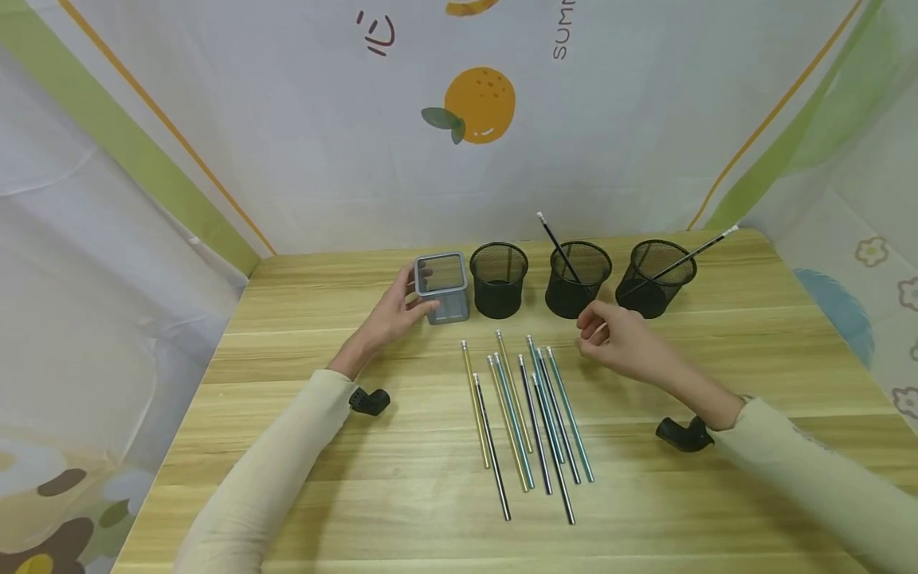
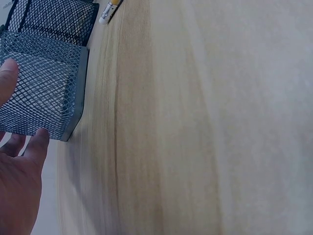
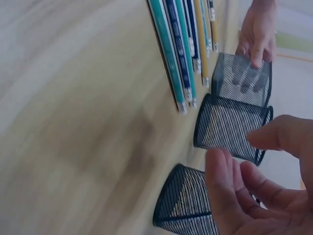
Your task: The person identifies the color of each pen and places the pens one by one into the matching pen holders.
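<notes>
My left hand [image 1: 418, 301] grips a grey square mesh cup [image 1: 442, 287] at the back of the wooden table [image 1: 301, 446], thumb on the near wall and fingers round the left side. In the left wrist view the thumb and a finger of my left hand [image 2: 22, 105] bracket the grey mesh cup [image 2: 49, 83]. My right hand [image 1: 590, 332] hovers just in front of the middle black cup [image 1: 577, 281], fingers loosely curled, holding nothing. Several pencils [image 1: 531, 414] lie side by side between my hands. In the right wrist view my right hand [image 3: 239, 152] shows nothing between thumb and fingers.
Three round black mesh cups stand in a row right of the grey one: the left one [image 1: 498, 279] shows no pencil, while the middle one and the right one [image 1: 656, 277] each hold one pencil. A printed cloth backdrop [image 1: 473, 119] rises behind the table.
</notes>
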Demonstrator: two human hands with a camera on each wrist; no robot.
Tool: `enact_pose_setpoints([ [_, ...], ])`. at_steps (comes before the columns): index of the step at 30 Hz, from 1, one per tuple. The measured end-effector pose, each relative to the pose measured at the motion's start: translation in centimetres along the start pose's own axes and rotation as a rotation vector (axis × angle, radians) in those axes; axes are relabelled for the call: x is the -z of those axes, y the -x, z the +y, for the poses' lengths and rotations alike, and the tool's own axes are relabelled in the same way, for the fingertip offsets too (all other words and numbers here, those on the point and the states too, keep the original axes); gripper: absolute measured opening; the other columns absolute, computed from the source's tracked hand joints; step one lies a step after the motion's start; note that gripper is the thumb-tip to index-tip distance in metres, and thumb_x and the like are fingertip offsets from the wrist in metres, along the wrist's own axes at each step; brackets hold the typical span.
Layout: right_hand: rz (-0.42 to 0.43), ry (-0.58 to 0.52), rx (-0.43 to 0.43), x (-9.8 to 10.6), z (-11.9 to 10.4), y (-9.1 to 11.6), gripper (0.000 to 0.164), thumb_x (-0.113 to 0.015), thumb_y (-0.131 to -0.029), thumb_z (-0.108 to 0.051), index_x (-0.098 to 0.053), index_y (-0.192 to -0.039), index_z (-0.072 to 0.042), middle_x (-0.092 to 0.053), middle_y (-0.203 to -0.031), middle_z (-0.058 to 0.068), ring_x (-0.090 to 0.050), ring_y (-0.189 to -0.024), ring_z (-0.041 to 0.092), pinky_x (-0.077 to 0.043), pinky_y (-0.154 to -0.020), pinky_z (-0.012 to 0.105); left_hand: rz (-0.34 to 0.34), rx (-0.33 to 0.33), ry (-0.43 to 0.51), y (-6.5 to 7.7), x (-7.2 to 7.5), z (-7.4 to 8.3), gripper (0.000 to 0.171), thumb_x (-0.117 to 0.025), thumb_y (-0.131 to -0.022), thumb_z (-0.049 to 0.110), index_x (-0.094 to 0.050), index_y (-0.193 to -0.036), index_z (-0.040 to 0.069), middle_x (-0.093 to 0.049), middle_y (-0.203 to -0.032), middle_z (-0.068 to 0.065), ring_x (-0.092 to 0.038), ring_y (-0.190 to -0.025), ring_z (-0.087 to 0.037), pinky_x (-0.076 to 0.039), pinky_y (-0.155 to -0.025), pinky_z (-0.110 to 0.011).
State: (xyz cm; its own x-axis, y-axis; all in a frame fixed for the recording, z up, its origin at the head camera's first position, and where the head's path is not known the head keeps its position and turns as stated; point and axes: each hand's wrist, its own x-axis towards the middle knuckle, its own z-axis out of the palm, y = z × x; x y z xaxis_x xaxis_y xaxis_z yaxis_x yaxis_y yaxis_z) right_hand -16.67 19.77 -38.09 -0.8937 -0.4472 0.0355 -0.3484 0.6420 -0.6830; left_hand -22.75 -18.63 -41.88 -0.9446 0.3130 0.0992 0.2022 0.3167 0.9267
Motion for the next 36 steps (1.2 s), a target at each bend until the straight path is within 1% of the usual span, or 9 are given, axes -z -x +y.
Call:
enact_pose_setpoints([
  [3, -0.040, 0.000, -0.005, -0.6, 0.1, -0.2, 0.018, -0.072, -0.091, -0.002, -0.062, -0.104, 0.004, -0.065, -0.089, 0.006, -0.066, -0.079, 0.020, -0.058, -0.069, 0.035, 0.002, 0.001, 0.002, 0.0, 0.0, 0.0, 0.073, -0.067, -0.098, 0.002, -0.024, -0.157, 0.003, -0.035, -0.155, -0.019, -0.033, -0.143, -0.038, -0.037, -0.115, -0.042],
  [6, -0.063, -0.006, -0.013, -1.2, 0.2, -0.3, 0.019, -0.074, -0.090, -0.002, -0.062, -0.103, 0.005, -0.065, -0.087, 0.005, -0.066, -0.077, 0.019, -0.058, -0.067, 0.033, 0.001, 0.005, 0.003, 0.0, 0.0, 0.0, 0.073, -0.067, -0.098, 0.002, -0.024, -0.157, 0.005, -0.035, -0.155, -0.019, -0.034, -0.143, -0.038, -0.037, -0.115, -0.042],
  [15, -0.095, -0.005, -0.025, -2.5, 0.1, -0.5, 0.016, -0.074, -0.086, 0.001, -0.061, -0.095, 0.004, -0.063, -0.081, 0.006, -0.062, -0.072, 0.018, -0.056, -0.064, 0.031, 0.002, 0.011, 0.002, 0.0, 0.0, 0.0, 0.073, -0.068, -0.098, 0.002, -0.024, -0.157, 0.005, -0.035, -0.155, -0.019, -0.033, -0.144, -0.037, -0.037, -0.115, -0.040],
  [22, -0.145, 0.066, -0.065, -3.8, 0.2, -0.5, 0.017, -0.075, -0.086, -0.007, -0.061, -0.092, 0.000, -0.061, -0.076, 0.001, -0.057, -0.068, 0.015, -0.053, -0.062, 0.031, -0.005, 0.006, -0.006, 0.1, 0.0, 0.0, 0.074, -0.068, -0.098, 0.002, -0.023, -0.157, 0.003, -0.034, -0.155, -0.021, -0.033, -0.144, -0.039, -0.035, -0.116, -0.043],
  [26, -0.144, 0.111, -0.068, -4.4, 0.0, -0.7, 0.020, -0.077, -0.085, -0.011, -0.060, -0.089, -0.001, -0.058, -0.072, 0.001, -0.053, -0.064, 0.015, -0.050, -0.060, 0.031, -0.002, 0.012, -0.004, 0.0, 0.1, 0.0, 0.073, -0.068, -0.098, 0.003, -0.024, -0.157, 0.004, -0.035, -0.155, -0.020, -0.033, -0.144, -0.038, -0.036, -0.116, -0.042],
  [31, -0.138, 0.168, -0.084, -4.8, -0.2, -1.0, 0.021, -0.078, -0.086, -0.010, -0.057, -0.083, -0.004, -0.057, -0.069, 0.000, -0.052, -0.061, 0.014, -0.047, -0.058, 0.030, -0.006, 0.011, 0.004, 0.0, 0.1, -0.1, 0.074, -0.067, -0.098, 0.003, -0.023, -0.157, 0.004, -0.035, -0.155, -0.020, -0.034, -0.143, -0.038, -0.036, -0.115, -0.041],
  [36, -0.161, 0.186, -0.118, -4.7, -0.5, -1.2, 0.021, -0.077, -0.084, -0.007, -0.057, -0.081, -0.005, -0.057, -0.069, 0.000, -0.052, -0.061, 0.014, -0.046, -0.057, 0.030, -0.007, 0.013, -0.002, 0.0, 0.1, 0.1, 0.073, -0.067, -0.098, 0.003, -0.023, -0.157, 0.003, -0.034, -0.155, -0.020, -0.033, -0.143, -0.038, -0.036, -0.115, -0.042],
])
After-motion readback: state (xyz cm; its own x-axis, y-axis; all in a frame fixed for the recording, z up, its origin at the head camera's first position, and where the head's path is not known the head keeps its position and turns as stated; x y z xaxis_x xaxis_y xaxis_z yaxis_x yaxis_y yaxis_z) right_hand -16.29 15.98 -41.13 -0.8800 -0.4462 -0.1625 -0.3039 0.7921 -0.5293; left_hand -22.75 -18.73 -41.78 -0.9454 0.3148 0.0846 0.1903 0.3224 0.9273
